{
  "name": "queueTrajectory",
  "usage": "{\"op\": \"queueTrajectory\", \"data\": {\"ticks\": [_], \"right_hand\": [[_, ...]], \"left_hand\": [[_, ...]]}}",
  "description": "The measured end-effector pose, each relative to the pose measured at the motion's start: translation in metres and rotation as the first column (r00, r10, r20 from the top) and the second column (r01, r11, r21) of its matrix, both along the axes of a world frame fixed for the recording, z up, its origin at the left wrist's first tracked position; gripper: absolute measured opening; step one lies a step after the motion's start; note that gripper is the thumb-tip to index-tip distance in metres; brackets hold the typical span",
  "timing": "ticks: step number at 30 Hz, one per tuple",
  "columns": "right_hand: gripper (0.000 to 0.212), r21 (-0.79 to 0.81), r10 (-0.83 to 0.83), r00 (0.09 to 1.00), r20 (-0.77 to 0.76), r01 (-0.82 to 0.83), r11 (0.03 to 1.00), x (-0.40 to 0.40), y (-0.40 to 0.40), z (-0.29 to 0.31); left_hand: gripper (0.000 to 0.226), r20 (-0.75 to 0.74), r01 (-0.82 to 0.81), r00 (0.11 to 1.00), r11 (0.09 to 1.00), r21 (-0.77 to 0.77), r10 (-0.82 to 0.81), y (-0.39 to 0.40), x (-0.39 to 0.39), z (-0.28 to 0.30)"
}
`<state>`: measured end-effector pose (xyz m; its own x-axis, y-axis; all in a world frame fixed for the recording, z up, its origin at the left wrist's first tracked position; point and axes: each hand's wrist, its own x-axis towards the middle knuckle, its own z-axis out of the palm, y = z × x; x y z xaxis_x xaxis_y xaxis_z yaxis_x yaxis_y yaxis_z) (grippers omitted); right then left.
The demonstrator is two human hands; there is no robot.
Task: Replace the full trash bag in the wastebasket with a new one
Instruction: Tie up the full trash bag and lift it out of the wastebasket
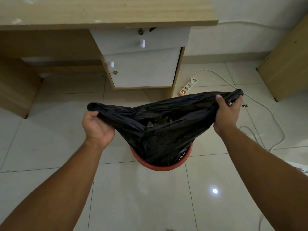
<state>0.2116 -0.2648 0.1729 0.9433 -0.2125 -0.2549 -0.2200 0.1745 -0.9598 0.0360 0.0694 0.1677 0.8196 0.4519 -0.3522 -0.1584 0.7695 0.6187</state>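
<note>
A person bends over a red wastebasket (160, 167) on a pale tiled floor (141, 197), both hands raised above it and holding the gathered top of a black trash bag (160, 130). The left hand (97, 126) has its fingers curled round one bunched corner of the bag's mouth; the right hand (226, 112) grips the opposite corner, thumb on top and the other fingers wrapped under the plastic, where they are hidden. The mouth of the bag is pulled into a long line running left to right between the two fists, the right end held a little higher and farther from the camera than the left. From that line the bag sags down and toward the person, its lower body resting inside the basket, whose near rim shows beneath it. The bag therefore lies below and between the fingers, and lifting it clear looks to call for a straight upward pull by both hands together. Something dark shows in the slack opening, probably rubbish, though the light is too dim to be sure. Behind stand a wooden desk (100, 14) with a white drawer cabinet (141, 64), and a white power strip (188, 86) with its switch glowing red beside its trailing cable.
</note>
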Motion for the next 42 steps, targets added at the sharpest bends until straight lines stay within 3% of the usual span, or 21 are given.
{"op": "queueTrajectory", "data": {"ticks": [3,6,8,10,12,14,15,18,20,22,24,25,28,30,32,34,37,40,42], "right_hand": [[0.052,-0.158,-0.17,0.984,0.045,0.175,0.972,0.005,-0.004,-0.005],[0.05,-0.124,-0.225,0.973,0.042,0.229,0.966,0.003,-0.011,-0.007],[0.067,0.051,-0.139,0.99,0.032,0.137,0.989,-0.003,-0.013,-0.008],[0.086,0.152,-0.043,0.999,0.026,0.039,0.988,-0.007,-0.016,-0.007],[0.081,0.169,0.028,0.999,0.028,-0.033,0.985,-0.01,-0.018,-0.007],[0.065,0.19,-0.01,1.0,-0.007,0.011,0.982,-0.017,-0.023,-0.011],[0.067,0.221,-0.047,0.997,-0.054,0.058,0.974,-0.024,-0.029,-0.016],[0.087,0.243,0.005,0.972,-0.234,0.054,0.969,-0.048,-0.048,-0.042],[0.086,0.25,0.158,0.953,-0.259,-0.092,0.964,-0.053,-0.049,-0.054],[0.09,0.3,0.287,0.932,-0.219,-0.215,0.929,-0.046,-0.038,-0.052],[0.09,0.334,0.359,0.917,-0.174,-0.288,0.897,-0.033,-0.024,-0.044],[0.087,0.341,0.388,0.909,-0.155,-0.319,0.884,-0.027,-0.018,-0.04],[0.074,0.358,0.423,0.892,-0.158,-0.348,0.867,-0.014,-0.008,-0.033],[0.06,0.332,0.363,0.91,-0.2,-0.286,0.899,-0.012,-0.005,-0.036],[0.05,0.309,0.234,0.942,-0.242,-0.153,0.939,-0.015,0.001,-0.043],[0.046,0.35,0.133,0.952,-0.275,-0.03,0.936,-0.024,0.01,-0.05],[0.045,0.365,0.069,0.934,-0.351,0.069,0.929,-0.045,0.023,-0.06],[0.039,0.339,0.065,0.902,-0.427,0.093,0.936,-0.063,0.03,-0.068],[0.043,0.44,0.157,0.898,-0.411,0.045,0.897,-0.071,0.031,-0.068]], "left_hand": [[0.044,-0.134,0.084,0.989,0.98,0.183,-0.06,-0.001,-0.003,-0.008],[0.032,-0.274,0.127,0.961,0.939,0.32,-0.036,-0.002,-0.004,-0.013],[0.02,-0.281,0.091,0.96,0.945,0.313,0.001,0.0,-0.006,-0.015],[0.026,-0.253,0.051,0.967,0.961,0.27,0.02,-0.002,-0.005,-0.016],[0.038,-0.193,0.048,0.981,0.975,0.216,-0.006,-0.005,-0.003,-0.014],[0.038,-0.102,0.013,0.995,0.989,0.147,0.002,-0.006,-0.006,-0.014],[0.042,-0.063,-0.013,0.998,0.993,0.114,0.02,-0.006,-0.01,-0.016],[0.071,-0.084,-0.009,0.996,0.99,0.142,0.021,-0.002,-0.026,-0.033],[0.104,-0.174,0.132,0.981,0.959,0.252,-0.089,-0.003,-0.032,-0.046],[0.119,-0.244,0.303,0.946,0.845,0.44,-0.212,-0.011,-0.029,-0.051],[0.103,-0.298,0.381,0.922,0.73,0.568,-0.248,-0.017,-0.016,-0.049],[0.092,-0.318,0.384,0.918,0.725,0.571,-0.236,-0.019,-0.009,-0.046],[0.052,-0.349,0.329,0.926,0.766,0.553,-0.146,-0.027,0.007,-0.042],[0.031,-0.317,0.231,0.944,0.872,0.431,-0.093,-0.032,0.014,-0.038],[0.033,-0.228,0.14,0.969,0.975,0.175,-0.098,-0.041,0.021,-0.032],[0.049,-0.199,0.104,0.975,0.994,0.034,-0.096,-0.054,0.028,-0.028],[0.057,-0.243,-0.011,0.97,0.998,-0.056,-0.003,-0.073,0.035,-0.023],[0.041,-0.17,-0.017,0.985,0.995,-0.096,0.0,-0.08,0.033,-0.024],[0.018,-0.13,0.081,0.988,0.995,-0.055,-0.088,-0.08,0.028,-0.026]]}}
